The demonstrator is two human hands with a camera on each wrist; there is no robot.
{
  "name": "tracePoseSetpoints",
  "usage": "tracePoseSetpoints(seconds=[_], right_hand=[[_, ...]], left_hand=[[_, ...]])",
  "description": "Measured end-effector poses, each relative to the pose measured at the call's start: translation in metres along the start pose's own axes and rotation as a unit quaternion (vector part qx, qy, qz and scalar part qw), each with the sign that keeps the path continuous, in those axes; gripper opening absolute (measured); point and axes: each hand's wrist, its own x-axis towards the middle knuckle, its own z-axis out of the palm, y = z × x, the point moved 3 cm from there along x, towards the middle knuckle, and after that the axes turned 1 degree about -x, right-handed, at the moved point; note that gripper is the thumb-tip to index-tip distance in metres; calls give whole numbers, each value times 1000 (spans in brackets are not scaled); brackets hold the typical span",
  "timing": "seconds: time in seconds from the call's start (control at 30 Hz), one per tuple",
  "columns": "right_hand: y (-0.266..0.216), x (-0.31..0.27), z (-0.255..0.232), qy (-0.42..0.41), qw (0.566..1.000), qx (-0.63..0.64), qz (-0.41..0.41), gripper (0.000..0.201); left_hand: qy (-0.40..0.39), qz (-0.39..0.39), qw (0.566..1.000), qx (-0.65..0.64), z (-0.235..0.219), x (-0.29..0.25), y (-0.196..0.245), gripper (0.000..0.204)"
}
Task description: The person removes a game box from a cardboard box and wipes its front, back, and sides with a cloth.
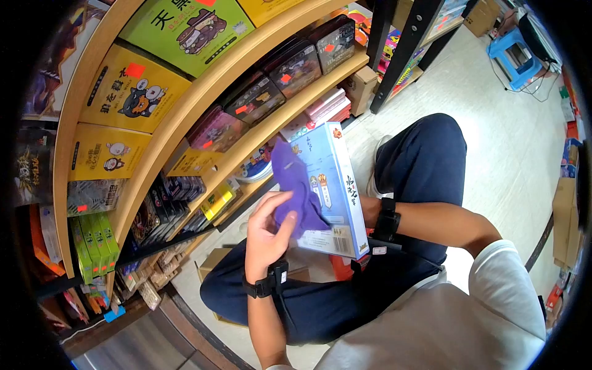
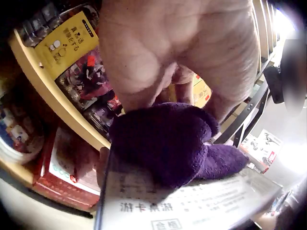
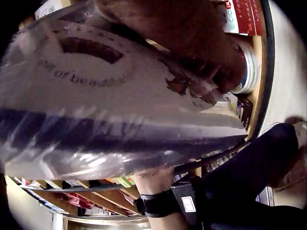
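Observation:
A purple cloth (image 1: pixel 295 179) is bunched in my left hand (image 1: pixel 266 231), gripped between thumb and fingers. It lies over the broad face of a blue game box (image 1: pixel 340 203) that stands tilted above my lap. In the left wrist view the fuzzy cloth (image 2: pixel 158 143) rests against the box's printed face (image 2: pixel 192 206), under my left hand (image 2: pixel 182 52). My right hand (image 3: pixel 182 38) holds the box from its far side, mostly hidden behind it in the head view. Shiny clear wrap covers the box (image 3: pixel 110 100) in the right wrist view.
Curved wooden shelves (image 1: pixel 179 105) with yellow, green and dark game boxes rise at the front left. My crossed legs (image 1: pixel 425 160) are beneath the box. A blue stool (image 1: pixel 515 58) stands at the back right, and cardboard (image 1: pixel 564 216) leans at the right edge.

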Motion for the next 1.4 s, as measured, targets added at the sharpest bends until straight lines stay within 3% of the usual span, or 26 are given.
tracePoseSetpoints(seconds=[0.13, 0.23, 0.37, 0.5, 0.63, 0.83, 0.9, 1.03, 1.2, 1.3, 1.33, 1.4], right_hand=[[-8, -1, 8, -16, 1000, -3, 0, 51], [-12, -2, 13, -5, 1000, 4, -10, 51], [-10, -1, 13, -12, 999, -38, -17, 52], [-1, -2, 17, -11, 997, -82, -2, 54], [7, -5, 23, 18, 997, -70, 24, 56], [20, 6, 14, 79, 997, -9, 1, 60], [20, 13, 9, 104, 995, -6, -11, 65], [12, 27, -2, 152, 986, -42, -47, 58], [10, 28, -10, 261, 959, -101, -45, 50], [14, 29, -2, 372, 914, -142, -79, 50], [11, 24, 4, 361, 923, -128, -46, 51], [14, 26, 1, 372, 915, -143, -65, 52]], left_hand=[[-75, 19, 993, -89, 10, -4, 6, 41], [-60, 102, 992, 46, 10, 0, 1, 45], [35, 150, 971, 183, 15, 4, 10, 47], [124, 158, 951, 237, 4, 9, 1, 46], [146, 123, 962, 195, -7, 9, -4, 49], [71, 72, 991, 86, 6, 10, -16, 60], [22, 41, 999, 18, 12, 9, -19, 74], [-49, -1, 995, -82, 29, 2, -19, 80], [1, -55, 992, -114, 31, 2, -32, 67], [31, -77, 990, -114, 30, 0, -19, 62], [35, -65, 991, -111, 28, 1, -24, 61], [41, -55, 993, -92, 28, 1, -20, 62]])
